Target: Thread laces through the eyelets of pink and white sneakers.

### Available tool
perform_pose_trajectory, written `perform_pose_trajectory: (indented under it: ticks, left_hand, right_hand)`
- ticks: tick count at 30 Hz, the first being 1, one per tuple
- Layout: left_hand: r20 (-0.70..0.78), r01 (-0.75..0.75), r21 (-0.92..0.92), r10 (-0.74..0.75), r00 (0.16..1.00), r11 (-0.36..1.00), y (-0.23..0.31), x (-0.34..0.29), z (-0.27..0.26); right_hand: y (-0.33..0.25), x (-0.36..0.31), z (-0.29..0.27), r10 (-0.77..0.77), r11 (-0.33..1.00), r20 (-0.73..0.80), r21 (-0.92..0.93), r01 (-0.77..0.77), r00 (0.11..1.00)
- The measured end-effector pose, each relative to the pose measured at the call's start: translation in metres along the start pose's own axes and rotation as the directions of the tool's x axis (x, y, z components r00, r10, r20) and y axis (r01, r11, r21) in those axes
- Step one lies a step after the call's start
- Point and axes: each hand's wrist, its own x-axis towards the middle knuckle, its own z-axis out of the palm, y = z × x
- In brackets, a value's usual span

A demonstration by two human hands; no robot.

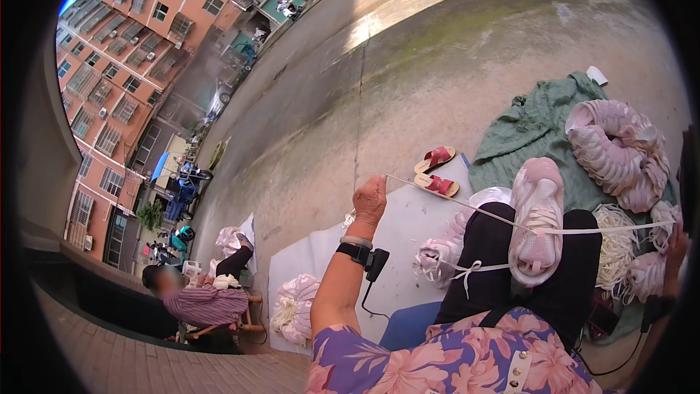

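Observation:
A pink and white sneaker (pixel 538 186) rests on my lap, toe pointing away from me, its front lacing threaded. From the shoe a white shoelace (pixel 477 209) runs taut to both sides. My left hand (pixel 370 201), raised out to the left, is closed in a fist around one end. Far to the right, my right hand (pixel 677 244) holds the other end; it is partly cut off by the picture's edge and its fingers show poorly. Beside my left thigh sits another pale sneaker (pixel 440 259), with a tied white lace (pixel 474 268) stretching toward my leg.
Right of me, a ring of pink sneakers (pixel 620 149) lies on green cloth (pixel 521 128), near a bundle of white laces (pixel 615 237). Red sandals (pixel 436 184) stand beyond the white sheet (pixel 397 230). At left, another bundle (pixel 295 310) and a seated person (pixel 208 303).

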Motion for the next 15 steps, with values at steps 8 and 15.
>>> perform_pose_trajectory:
  ticks: [8,15]
  left_hand:
    - [0.962,0.93,-0.24,-0.059,0.266,0.277,0.143,-0.037,0.035]
    - [0.935,0.969,-0.247,0.27,0.229,0.033,0.201,-0.01,0.031]
  right_hand:
    - [-0.215,-0.131,0.109,0.3,0.589,0.734,0.36,-0.724,0.609]
    - [-0.311,-0.119,0.156,0.099,0.786,0.763,0.334,-0.52,0.639]
